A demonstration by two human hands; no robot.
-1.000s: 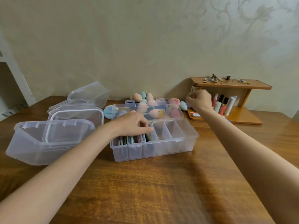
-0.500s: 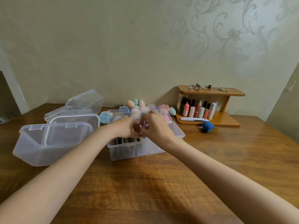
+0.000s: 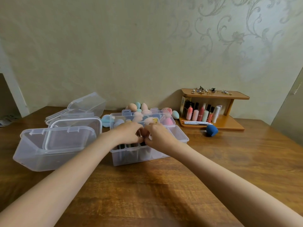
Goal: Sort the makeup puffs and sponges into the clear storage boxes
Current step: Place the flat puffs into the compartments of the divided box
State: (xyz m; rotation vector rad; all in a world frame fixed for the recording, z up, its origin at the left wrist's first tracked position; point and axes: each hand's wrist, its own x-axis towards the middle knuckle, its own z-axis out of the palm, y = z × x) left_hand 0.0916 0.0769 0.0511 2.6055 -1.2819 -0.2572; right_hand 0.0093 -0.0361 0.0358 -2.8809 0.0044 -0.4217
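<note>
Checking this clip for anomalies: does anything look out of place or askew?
A dark blue sponge lies alone on the table before the wooden shelf, apart from the sponge pile behind the divided box.

Navy sponge (image 3: 211, 130), brown wood-grain table (image 3: 147, 185)

A clear divided box (image 3: 148, 154) sits right under both hands, lid propped open behind them; its left compartments hold dark, flat puffs (image 3: 129, 145) standing on edge. Beyond the fingers, egg-shaped sponges (image 3: 142, 110) in peach, teal and pink pile up. A dark blue sponge (image 3: 211, 130) lies well right of the right hand, and bigger clear boxes (image 3: 54, 148) stand open left of the left hand
</note>
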